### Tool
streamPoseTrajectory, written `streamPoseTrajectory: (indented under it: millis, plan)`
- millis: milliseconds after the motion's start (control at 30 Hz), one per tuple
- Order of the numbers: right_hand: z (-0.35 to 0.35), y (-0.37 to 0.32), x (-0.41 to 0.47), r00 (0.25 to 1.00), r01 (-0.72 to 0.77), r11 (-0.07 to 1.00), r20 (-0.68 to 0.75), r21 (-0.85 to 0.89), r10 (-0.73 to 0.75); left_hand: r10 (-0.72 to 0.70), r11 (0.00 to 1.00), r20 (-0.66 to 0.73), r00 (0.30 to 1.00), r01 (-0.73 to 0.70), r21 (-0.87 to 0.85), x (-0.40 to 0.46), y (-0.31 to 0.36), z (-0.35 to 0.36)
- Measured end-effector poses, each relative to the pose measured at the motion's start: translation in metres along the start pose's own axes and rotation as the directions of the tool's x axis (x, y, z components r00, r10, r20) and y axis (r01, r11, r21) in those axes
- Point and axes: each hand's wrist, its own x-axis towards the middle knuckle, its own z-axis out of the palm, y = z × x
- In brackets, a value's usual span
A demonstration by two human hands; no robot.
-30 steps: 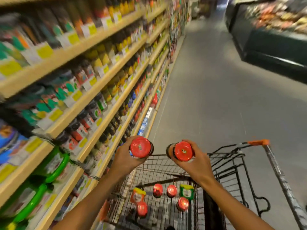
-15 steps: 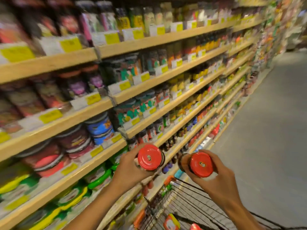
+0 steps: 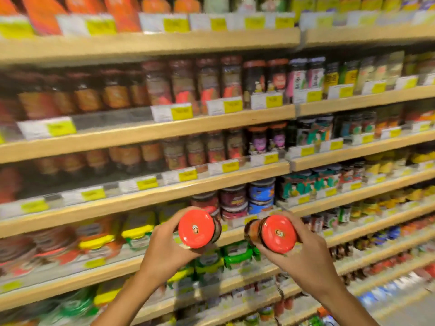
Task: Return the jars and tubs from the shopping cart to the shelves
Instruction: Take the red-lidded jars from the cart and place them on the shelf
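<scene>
I hold two jars with red lids, their lids turned toward me. My left hand (image 3: 164,250) grips the left jar (image 3: 196,228) from the left and below. My right hand (image 3: 306,252) grips the right jar (image 3: 279,234) from the right and below. Both jars hang in front of the wooden shelves (image 3: 150,195), level with the row of tubs. The two jars are apart, a small gap between them. The shopping cart is out of view.
Several wooden shelves full of jars and bottles fill the view, with yellow price tags (image 3: 181,112) on their edges. Stacked tubs (image 3: 261,196) stand just behind the jars. Yellow-lidded (image 3: 138,228) and green-lidded tubs (image 3: 237,255) sit lower. A strip of floor shows at the bottom right.
My view has swung left from the aisle and cart to face the shelves head-on. Both hands have kept their jars and raised them toward the shelves; the cart has left the view.
</scene>
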Motion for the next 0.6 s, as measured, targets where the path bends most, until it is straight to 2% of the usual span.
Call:
streamPoseTrajectory:
  millis: [300,467,600]
  plan:
    - [0.098,-0.146,0.004,0.978,0.207,0.978,0.005,0.034,-0.207,0.012,1.0,-0.172,0.985,-0.008,0.023,-0.044,-0.025,-0.164]
    - [0.142,-0.206,0.014,0.954,0.298,0.949,-0.007,0.099,-0.299,0.053,0.997,-0.261,0.964,-0.036,0.071,-0.057,-0.028,-0.24]
    - [0.166,-0.241,0.027,0.932,0.361,0.923,-0.027,0.134,-0.361,0.069,0.995,-0.274,0.959,-0.045,0.092,-0.062,-0.03,-0.285]
